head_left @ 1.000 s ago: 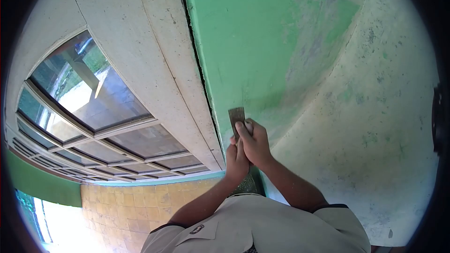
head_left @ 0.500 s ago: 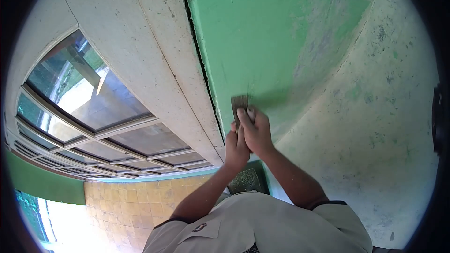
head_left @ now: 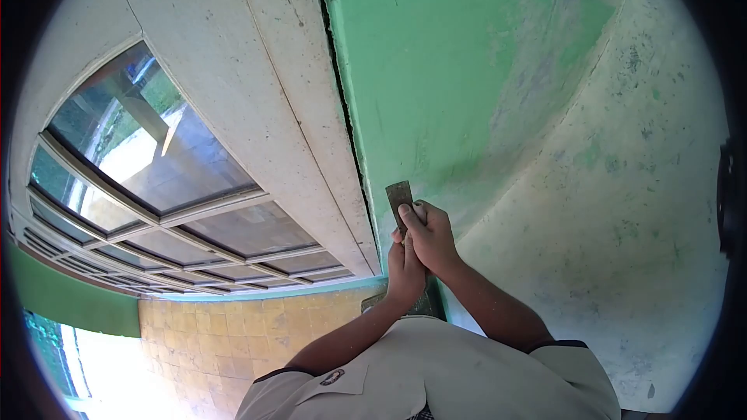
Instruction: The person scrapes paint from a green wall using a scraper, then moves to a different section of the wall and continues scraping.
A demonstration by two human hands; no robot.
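Note:
A putty knife point(head_left: 398, 196) with a flat, dark, stained blade is in front of the green wall point(head_left: 424, 70). My right hand point(head_left: 433, 237) is closed around its handle, the thumb lying along the base of the blade. Pressed against it from the left and slightly below, my left hand point(head_left: 407, 268) also grips the tool. Most of the handle is hidden in the fingers; a pale end of it shows beside the right thumb. The blade points away from my body, its edge overlapping the lower part of the green paint.
To the left stands a whitish wooden frame point(head_left: 257, 70) with glass panes point(head_left: 179, 155), a dark gap separating it from the green wall. A patchy pale wall point(head_left: 591, 233) is on the right. Yellowish tiles point(head_left: 226, 334) cover the floor at lower left.
Both hands and the putty knife have moved down the green wall, closer to my body. The grip stays the same, and the view has shifted slightly.

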